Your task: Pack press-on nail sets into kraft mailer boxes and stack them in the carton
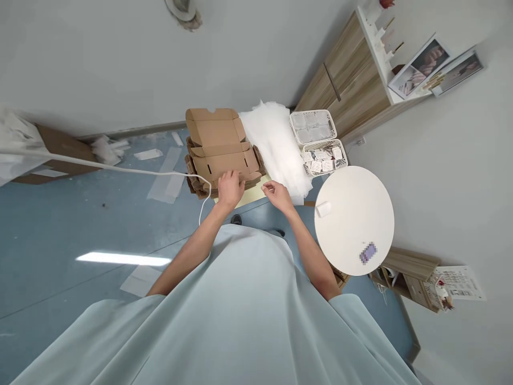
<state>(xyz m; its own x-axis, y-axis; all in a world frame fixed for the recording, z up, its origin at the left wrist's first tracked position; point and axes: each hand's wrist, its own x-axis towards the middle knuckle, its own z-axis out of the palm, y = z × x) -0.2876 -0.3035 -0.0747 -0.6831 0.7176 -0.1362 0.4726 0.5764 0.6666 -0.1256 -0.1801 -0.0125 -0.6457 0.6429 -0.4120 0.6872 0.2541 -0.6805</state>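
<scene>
A brown cardboard box [224, 160], unfolded with its lid lying back, rests on top of a stack of flattened boxes. My left hand [230, 190] is at its near edge, fingers bent over the cardboard there. Just right of the stack, my right hand [278, 196] hovers apart from the box, its fingers loosely curled with a gap to the thumb and nothing visible in them. Beneath and beside it shows a pale yellow surface [253, 199]. White foam wrap [274, 144] lies heaped right of the boxes.
Two white baskets, one of clear packets [313, 126] and one of small cards [325, 158], stand beyond the wrap. A round white table [352, 214] is at right. A white cable [160, 173] crosses from the left to the stack. Paper scraps [149, 154] lie on the floor.
</scene>
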